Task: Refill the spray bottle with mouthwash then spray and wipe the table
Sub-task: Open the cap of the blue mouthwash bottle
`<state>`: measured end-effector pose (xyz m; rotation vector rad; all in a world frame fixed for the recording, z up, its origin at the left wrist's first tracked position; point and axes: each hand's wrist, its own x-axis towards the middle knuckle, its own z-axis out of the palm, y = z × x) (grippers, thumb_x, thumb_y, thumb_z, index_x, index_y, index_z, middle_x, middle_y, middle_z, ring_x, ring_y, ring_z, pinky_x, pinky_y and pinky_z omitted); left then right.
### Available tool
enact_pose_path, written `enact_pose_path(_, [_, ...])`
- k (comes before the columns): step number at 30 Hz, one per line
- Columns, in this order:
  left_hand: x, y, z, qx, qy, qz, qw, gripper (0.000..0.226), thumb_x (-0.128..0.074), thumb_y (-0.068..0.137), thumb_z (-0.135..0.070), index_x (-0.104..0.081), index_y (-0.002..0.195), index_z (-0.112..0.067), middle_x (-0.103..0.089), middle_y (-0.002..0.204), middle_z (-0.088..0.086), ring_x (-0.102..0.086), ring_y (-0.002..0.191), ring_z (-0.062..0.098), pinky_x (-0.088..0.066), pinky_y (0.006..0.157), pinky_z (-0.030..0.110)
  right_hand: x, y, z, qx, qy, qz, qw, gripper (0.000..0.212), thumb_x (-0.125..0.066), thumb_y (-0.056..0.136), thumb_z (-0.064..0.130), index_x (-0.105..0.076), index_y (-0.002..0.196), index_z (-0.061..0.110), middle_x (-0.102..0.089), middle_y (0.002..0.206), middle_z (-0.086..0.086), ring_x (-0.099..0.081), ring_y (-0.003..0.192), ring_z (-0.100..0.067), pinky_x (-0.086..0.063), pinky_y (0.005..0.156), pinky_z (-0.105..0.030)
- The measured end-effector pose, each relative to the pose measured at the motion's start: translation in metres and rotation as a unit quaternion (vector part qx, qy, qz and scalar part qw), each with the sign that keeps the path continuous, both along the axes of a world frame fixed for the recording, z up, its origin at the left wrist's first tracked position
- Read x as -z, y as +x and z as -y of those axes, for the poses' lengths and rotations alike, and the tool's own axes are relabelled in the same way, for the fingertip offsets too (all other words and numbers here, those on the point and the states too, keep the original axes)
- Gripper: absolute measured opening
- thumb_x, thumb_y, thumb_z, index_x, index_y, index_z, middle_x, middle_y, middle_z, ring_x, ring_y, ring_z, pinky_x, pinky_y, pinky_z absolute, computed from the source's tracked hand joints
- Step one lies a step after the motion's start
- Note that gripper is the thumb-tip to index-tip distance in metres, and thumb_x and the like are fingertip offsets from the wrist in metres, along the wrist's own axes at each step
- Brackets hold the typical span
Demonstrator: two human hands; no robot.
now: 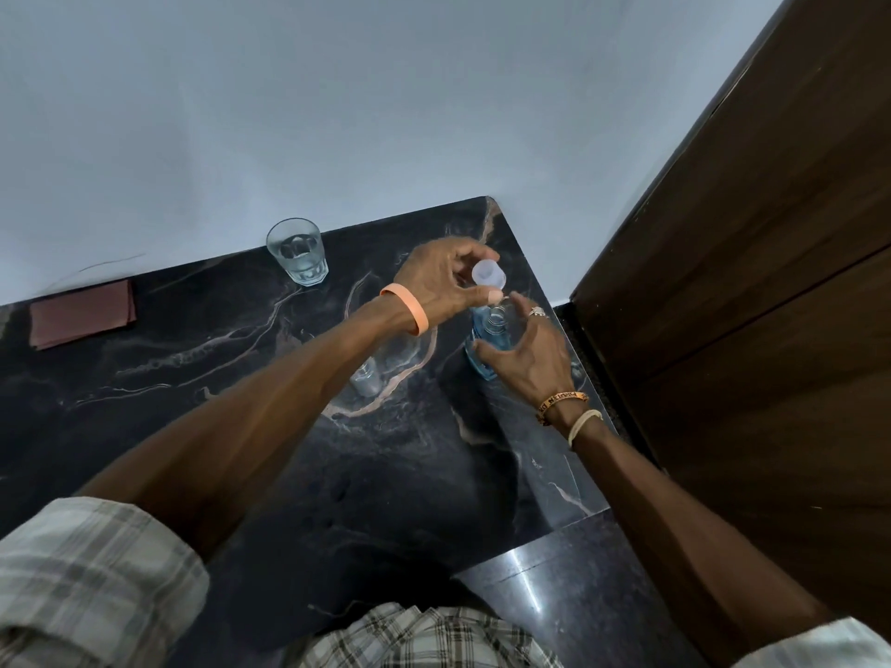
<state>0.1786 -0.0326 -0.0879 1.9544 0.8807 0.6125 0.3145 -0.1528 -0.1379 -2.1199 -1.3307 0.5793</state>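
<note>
Right now my left hand (441, 282) pinches a small translucent cap (489, 273) between thumb and fingertips, lifted just above the open neck of the blue mouthwash bottle (484, 332). That bottle sits directly below the cap, at about five o'clock from my left hand, near the table's right edge. My right hand (528, 351) curls around the bottle's right side, fingers spread and partly closed on it, a ring showing on one finger. At about seven o'clock from the bottle, half hidden under my left forearm, stands a small clear spray bottle (365, 378). Farther out on the dark marble table (241, 368), a glass of water (298, 251) stands at eleven o'clock, and a folded brown cloth (82, 313) lies well apart at nine o'clock.
</note>
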Motion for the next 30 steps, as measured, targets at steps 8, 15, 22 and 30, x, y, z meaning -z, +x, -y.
enact_pose_path(8, [-0.034, 0.0, -0.024, -0.033, 0.032, -0.002, 0.999, 0.05, -0.089, 0.062, -0.028, -0.066, 0.106, -0.024, -0.069, 0.094, -0.013, -0.069, 0.084, 0.005, -0.059, 0.075, 0.025, -0.077, 0.017, -0.032, 0.014, 0.208, -0.044, 0.977, 0.035, -0.062, 0.093, 0.034, -0.065, 0.124, 0.018, -0.065, 0.112, 0.002, -0.064, 0.098, -0.007, -0.055, 0.082, -0.022])
enact_pose_path(15, [-0.056, 0.019, -0.047, -0.084, 0.094, -0.027, 0.992, 0.044, -0.088, 0.061, -0.036, -0.07, 0.098, -0.023, -0.069, 0.09, -0.013, -0.065, 0.073, 0.0, -0.052, 0.064, 0.011, -0.103, 0.036, -0.091, 0.011, 0.188, -0.106, 0.976, 0.026, -0.068, 0.086, 0.025, -0.075, 0.109, 0.017, -0.075, 0.101, 0.004, -0.07, 0.089, -0.002, -0.057, 0.084, -0.026])
enact_pose_path(22, [-0.039, 0.029, -0.062, -0.106, 0.061, -0.061, 0.991, 0.041, -0.086, 0.064, -0.029, -0.073, 0.103, -0.021, -0.073, 0.1, -0.007, -0.069, 0.08, 0.01, -0.057, 0.075, 0.023, -0.082, 0.043, -0.114, 0.014, 0.145, -0.119, 0.982, 0.023, -0.067, 0.085, 0.021, -0.076, 0.106, 0.017, -0.073, 0.091, 0.008, -0.069, 0.085, -0.002, -0.057, 0.083, -0.023])
enact_pose_path(30, [0.023, 0.049, -0.077, -0.121, -0.061, -0.044, 0.99, 0.039, -0.088, 0.066, -0.027, -0.073, 0.101, -0.018, -0.073, 0.093, -0.003, -0.07, 0.084, 0.009, -0.059, 0.08, 0.03, -0.032, 0.052, -0.132, 0.018, 0.066, -0.105, 0.992, 0.021, -0.065, 0.088, 0.016, -0.076, 0.105, 0.017, -0.075, 0.105, 0.001, -0.068, 0.098, -0.009, -0.053, 0.089, -0.024])
